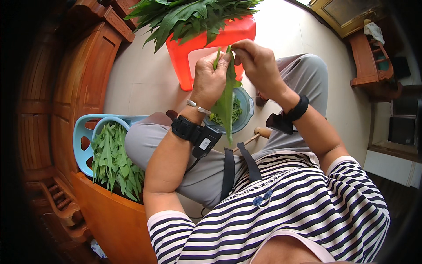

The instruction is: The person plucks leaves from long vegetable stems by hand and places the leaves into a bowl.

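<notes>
My left hand (211, 74) grips a long green leaf (226, 105) near its stem end, between thumb and fingers. The leaf hangs down, its tip pointing towards my lap. At the stem end, the thumb and forefinger of my right hand (255, 61) are pinched together; whether they hold a bit of the stem is too small to tell. Below the leaf, a grey-blue basin (248, 114) on the floor contains cut or torn green pieces (236, 109), partly hidden by the leaf and my left wrist. A large pile of long leaves (188, 18) lies on a red plastic stool (178, 62) before me.
To my left, a light blue plastic basket (79, 142) with more leaves (113, 158) rests on an orange-brown wooden surface (108, 217). Wooden cabinets (89, 66) line the left side. A wooden chair (369, 62) stands at the right. My knees flank the basin.
</notes>
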`<action>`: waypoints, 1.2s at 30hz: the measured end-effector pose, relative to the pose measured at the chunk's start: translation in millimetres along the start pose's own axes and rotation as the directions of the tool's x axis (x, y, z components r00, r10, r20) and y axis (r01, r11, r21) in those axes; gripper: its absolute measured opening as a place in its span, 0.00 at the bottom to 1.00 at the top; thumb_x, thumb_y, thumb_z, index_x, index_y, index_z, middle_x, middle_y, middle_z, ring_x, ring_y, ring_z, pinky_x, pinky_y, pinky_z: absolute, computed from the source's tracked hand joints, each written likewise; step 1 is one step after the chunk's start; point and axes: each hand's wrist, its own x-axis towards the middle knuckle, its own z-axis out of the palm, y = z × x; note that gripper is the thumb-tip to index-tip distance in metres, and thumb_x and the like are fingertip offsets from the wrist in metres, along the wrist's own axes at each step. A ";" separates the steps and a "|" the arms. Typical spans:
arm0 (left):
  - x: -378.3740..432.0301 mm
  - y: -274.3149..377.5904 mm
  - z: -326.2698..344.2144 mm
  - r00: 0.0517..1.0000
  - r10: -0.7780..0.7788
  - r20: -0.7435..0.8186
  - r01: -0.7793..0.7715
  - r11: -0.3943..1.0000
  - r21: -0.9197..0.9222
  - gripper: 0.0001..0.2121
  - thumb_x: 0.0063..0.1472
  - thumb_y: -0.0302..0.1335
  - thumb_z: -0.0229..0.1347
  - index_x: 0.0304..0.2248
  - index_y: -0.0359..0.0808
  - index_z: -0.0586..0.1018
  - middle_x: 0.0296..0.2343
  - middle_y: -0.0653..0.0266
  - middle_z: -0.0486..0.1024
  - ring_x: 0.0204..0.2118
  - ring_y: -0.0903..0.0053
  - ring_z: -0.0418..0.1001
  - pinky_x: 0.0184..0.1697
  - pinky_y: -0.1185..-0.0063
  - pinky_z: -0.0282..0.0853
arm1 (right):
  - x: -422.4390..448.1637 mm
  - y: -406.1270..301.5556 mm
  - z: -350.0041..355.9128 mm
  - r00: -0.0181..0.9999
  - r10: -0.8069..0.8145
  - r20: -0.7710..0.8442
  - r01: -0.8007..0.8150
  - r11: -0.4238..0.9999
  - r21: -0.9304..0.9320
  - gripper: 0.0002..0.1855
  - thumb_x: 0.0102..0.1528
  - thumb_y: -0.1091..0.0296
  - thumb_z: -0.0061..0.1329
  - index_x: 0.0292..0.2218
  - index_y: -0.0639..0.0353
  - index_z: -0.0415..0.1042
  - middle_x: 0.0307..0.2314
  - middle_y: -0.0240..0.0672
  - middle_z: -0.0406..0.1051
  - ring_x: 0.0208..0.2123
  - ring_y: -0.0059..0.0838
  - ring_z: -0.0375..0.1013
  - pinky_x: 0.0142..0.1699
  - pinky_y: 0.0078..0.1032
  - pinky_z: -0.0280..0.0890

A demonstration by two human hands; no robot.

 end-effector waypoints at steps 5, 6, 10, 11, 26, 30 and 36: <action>1.4 -9.1 -9.5 0.995 0.030 -0.092 -0.031 1.000 -0.002 0.13 0.71 0.30 0.50 0.31 0.31 0.79 0.20 0.73 0.73 0.23 0.89 0.67 0.25 0.84 0.64 | -30.0 -0.9 19.1 0.963 -0.255 0.083 0.268 0.899 -0.348 0.10 0.59 0.81 0.45 0.43 0.63 0.66 0.24 0.47 0.74 0.26 0.46 0.78 0.29 0.34 0.70; 2.5 -8.6 -11.5 0.989 0.029 -0.147 -0.028 1.000 0.006 0.13 0.70 0.30 0.50 0.30 0.30 0.78 0.19 0.70 0.74 0.21 0.88 0.68 0.24 0.83 0.65 | -38.3 -5.1 22.4 0.964 -0.233 0.129 0.264 0.894 -0.361 0.10 0.58 0.81 0.46 0.42 0.63 0.66 0.24 0.48 0.73 0.26 0.47 0.77 0.28 0.37 0.69; 10.2 0.4 -27.1 0.962 -0.082 -0.262 0.053 0.992 -0.115 0.14 0.71 0.33 0.49 0.32 0.32 0.78 0.21 0.64 0.76 0.22 0.83 0.73 0.26 0.83 0.69 | -70.4 2.5 14.4 0.772 -0.059 0.633 0.400 0.818 -0.412 0.14 0.48 0.80 0.48 0.39 0.60 0.68 0.26 0.41 0.71 0.27 0.44 0.75 0.30 0.39 0.68; 13.6 0.3 -33.8 0.954 -0.082 -0.289 0.044 0.990 -0.135 0.14 0.72 0.32 0.47 0.32 0.32 0.78 0.22 0.63 0.77 0.23 0.81 0.74 0.27 0.81 0.72 | -70.7 0.7 11.5 0.722 0.003 0.692 0.429 0.783 -0.451 0.14 0.46 0.79 0.49 0.37 0.60 0.69 0.27 0.40 0.70 0.28 0.44 0.75 0.30 0.38 0.69; 13.7 11.3 -67.7 0.939 -0.134 -0.316 0.046 0.961 -0.272 0.14 0.73 0.35 0.45 0.32 0.34 0.74 0.19 0.65 0.72 0.17 0.79 0.70 0.19 0.80 0.66 | -10.2 -0.3 -23.3 0.671 0.022 0.741 0.294 0.910 -0.292 0.11 0.50 0.71 0.55 0.37 0.63 0.76 0.29 0.47 0.74 0.34 0.50 0.75 0.40 0.42 0.69; 12.3 21.5 -55.0 0.925 -0.201 -0.324 0.093 0.943 -0.320 0.15 0.73 0.35 0.44 0.32 0.34 0.73 0.18 0.64 0.72 0.15 0.80 0.67 0.18 0.80 0.65 | 7.8 8.9 -24.9 0.767 0.006 0.641 0.279 0.897 -0.342 0.12 0.53 0.75 0.54 0.41 0.65 0.75 0.37 0.45 0.73 0.37 0.47 0.75 0.43 0.37 0.70; 17.3 5.8 -59.8 0.956 -0.177 -0.235 0.099 0.946 -0.308 0.15 0.73 0.38 0.45 0.34 0.34 0.72 0.17 0.67 0.70 0.14 0.83 0.64 0.17 0.82 0.62 | 89.0 74.1 -54.4 0.953 -0.068 0.295 0.254 0.713 -0.654 0.16 0.55 0.73 0.55 0.46 0.61 0.74 0.45 0.45 0.71 0.46 0.49 0.70 0.53 0.38 0.68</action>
